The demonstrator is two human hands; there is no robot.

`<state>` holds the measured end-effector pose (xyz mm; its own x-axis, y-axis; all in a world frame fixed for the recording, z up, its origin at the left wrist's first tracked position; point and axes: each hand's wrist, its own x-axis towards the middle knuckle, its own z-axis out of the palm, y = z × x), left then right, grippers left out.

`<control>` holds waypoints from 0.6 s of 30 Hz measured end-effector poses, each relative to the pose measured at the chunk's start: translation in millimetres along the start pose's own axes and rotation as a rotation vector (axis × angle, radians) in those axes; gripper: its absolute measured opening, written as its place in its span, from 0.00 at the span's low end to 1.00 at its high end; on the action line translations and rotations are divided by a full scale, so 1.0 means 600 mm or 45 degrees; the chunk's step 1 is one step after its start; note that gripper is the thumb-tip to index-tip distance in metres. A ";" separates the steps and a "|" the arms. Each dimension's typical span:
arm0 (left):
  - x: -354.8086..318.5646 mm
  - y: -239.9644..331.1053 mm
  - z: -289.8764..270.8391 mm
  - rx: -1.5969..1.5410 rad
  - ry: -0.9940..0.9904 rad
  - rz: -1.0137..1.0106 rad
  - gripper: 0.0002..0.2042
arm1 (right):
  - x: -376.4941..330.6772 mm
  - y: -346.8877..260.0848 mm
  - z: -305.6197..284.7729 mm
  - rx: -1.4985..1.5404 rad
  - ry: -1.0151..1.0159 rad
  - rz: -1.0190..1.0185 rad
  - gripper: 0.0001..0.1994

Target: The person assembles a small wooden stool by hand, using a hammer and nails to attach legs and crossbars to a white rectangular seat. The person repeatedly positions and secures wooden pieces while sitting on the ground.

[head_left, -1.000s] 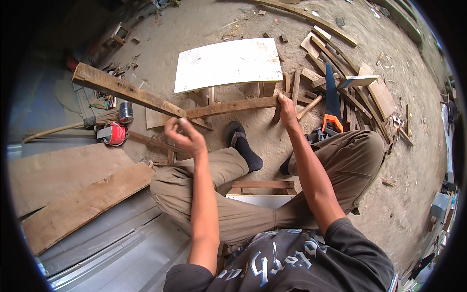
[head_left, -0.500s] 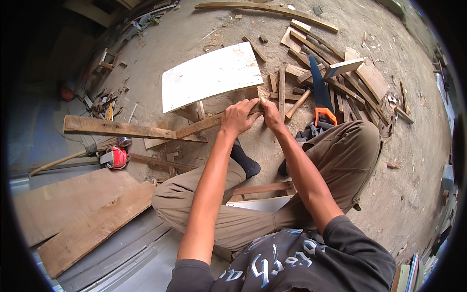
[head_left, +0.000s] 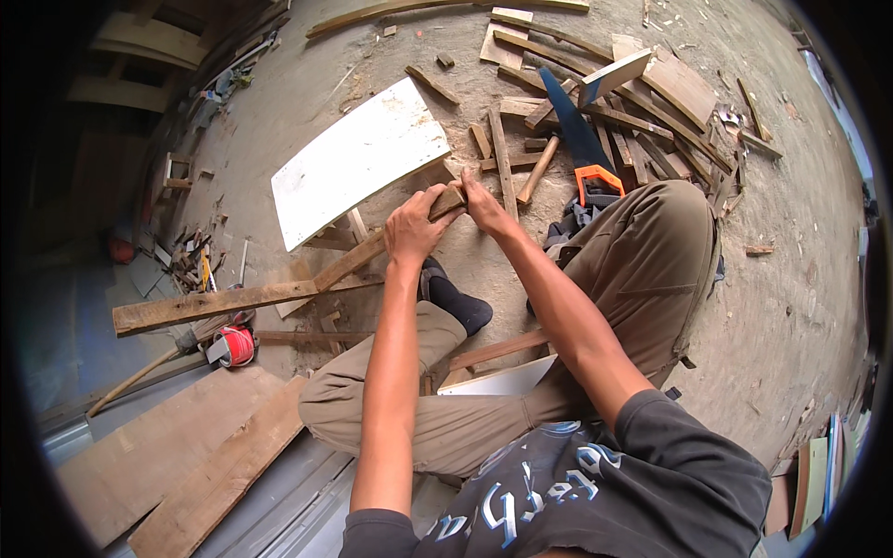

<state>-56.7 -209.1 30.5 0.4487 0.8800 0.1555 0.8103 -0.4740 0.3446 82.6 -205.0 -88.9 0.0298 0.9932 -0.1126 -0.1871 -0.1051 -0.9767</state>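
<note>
My left hand [head_left: 416, 226] is closed around the right end of a narrow wooden batten [head_left: 372, 253] that slants down to the left, where it meets a longer rough plank [head_left: 209, 305]. My right hand [head_left: 484, 206] presses on the same end of the batten, fingers against it, right beside the left hand. A white rectangular board [head_left: 358, 158] lies just beyond both hands on the dirt floor. I am seated, with khaki-trousered legs and a black-socked foot [head_left: 454, 299] below the batten.
A handsaw [head_left: 579, 141] with an orange handle lies among several wood offcuts [head_left: 651, 102] at the upper right. A hammer [head_left: 537, 171] rests next to it. A red power tool [head_left: 233, 344] sits at left, with wide planks [head_left: 177, 456] at lower left.
My left hand slid along the batten from its left part to the right end, joining the right hand. The view swung, so the planks and board shifted in frame.
</note>
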 end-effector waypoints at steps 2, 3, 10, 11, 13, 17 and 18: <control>-0.004 -0.004 0.000 0.006 0.002 -0.020 0.23 | -0.011 -0.025 0.004 -0.060 -0.026 -0.039 0.38; -0.002 -0.003 0.001 0.000 -0.005 -0.025 0.23 | -0.014 -0.036 0.002 -0.092 -0.028 -0.063 0.37; -0.003 -0.010 0.010 0.022 0.043 0.027 0.21 | -0.022 -0.057 -0.005 -0.212 -0.094 -0.049 0.27; -0.003 -0.009 0.009 0.029 0.043 0.033 0.21 | -0.021 -0.059 -0.006 -0.204 -0.112 -0.043 0.26; 0.000 -0.004 0.006 -0.007 0.012 -0.006 0.22 | -0.018 -0.060 -0.009 -0.190 -0.144 -0.029 0.24; 0.001 0.002 0.002 -0.037 -0.024 -0.049 0.22 | -0.017 -0.054 -0.001 -0.054 -0.050 -0.217 0.30; 0.001 0.001 0.002 -0.033 -0.018 -0.044 0.22 | -0.011 -0.051 -0.002 -0.039 -0.078 -0.199 0.30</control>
<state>-55.2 -208.9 29.8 0.4258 0.8954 0.1303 0.8156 -0.4422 0.3732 89.6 -208.5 -58.2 -0.0036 0.9987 0.0512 -0.1544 0.0500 -0.9867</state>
